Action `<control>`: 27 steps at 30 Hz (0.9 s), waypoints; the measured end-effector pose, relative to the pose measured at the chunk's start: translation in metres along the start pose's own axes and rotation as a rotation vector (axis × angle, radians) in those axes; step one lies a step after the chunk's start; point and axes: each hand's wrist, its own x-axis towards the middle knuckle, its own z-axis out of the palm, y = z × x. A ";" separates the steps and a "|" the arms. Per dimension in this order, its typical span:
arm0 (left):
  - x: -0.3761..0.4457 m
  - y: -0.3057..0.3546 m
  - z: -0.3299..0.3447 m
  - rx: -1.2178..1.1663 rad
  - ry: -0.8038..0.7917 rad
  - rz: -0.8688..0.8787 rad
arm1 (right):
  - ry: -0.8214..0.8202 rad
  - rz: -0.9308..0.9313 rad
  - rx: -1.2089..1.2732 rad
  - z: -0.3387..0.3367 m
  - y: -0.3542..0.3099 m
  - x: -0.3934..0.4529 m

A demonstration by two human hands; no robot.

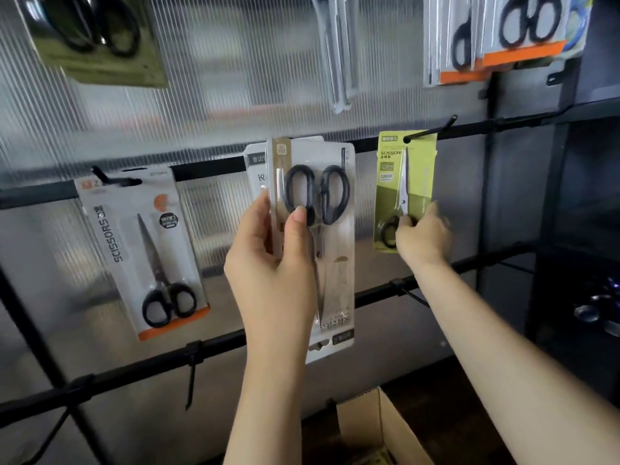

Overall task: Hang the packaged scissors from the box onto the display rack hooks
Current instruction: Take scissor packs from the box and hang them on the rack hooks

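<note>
Right hand (pixel 421 234) pinches the green scissors pack (pixel 404 193) low down, its hole on the hook (pixel 431 130), likely steadying it. Left hand (pixel 271 260) grips white packs (pixel 317 236) upright at centre, ready for hanging. Box (pixel 375 427) near, below.

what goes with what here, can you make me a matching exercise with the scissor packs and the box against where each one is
Column 1
1. green scissors pack
2. white and orange scissors pack
3. clear scissors packs
4. cardboard box

Column 2
A. held up in the left hand, off any hook
B. at the bottom, below the arms
C. on a hook, right hand at its lower end
D. hanging alone on the left of the rack

Pairs: 1-C, 2-D, 3-A, 4-B
</note>
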 end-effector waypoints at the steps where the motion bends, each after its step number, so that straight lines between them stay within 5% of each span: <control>1: -0.001 0.001 -0.001 -0.003 -0.008 0.004 | 0.014 -0.024 0.011 0.000 0.003 -0.008; 5: 0.003 0.002 -0.012 -0.015 0.009 0.002 | 0.022 -0.119 0.053 -0.005 0.005 -0.046; 11: 0.011 -0.002 -0.024 -0.090 0.050 -0.091 | -0.178 -0.048 0.381 -0.005 -0.001 -0.107; 21: -0.002 0.003 -0.051 0.032 -0.152 -0.077 | -0.255 -0.042 0.252 -0.013 0.025 -0.115; 27: -0.017 -0.016 -0.089 -0.225 -0.006 -0.469 | -0.569 -0.019 0.129 -0.011 0.031 -0.118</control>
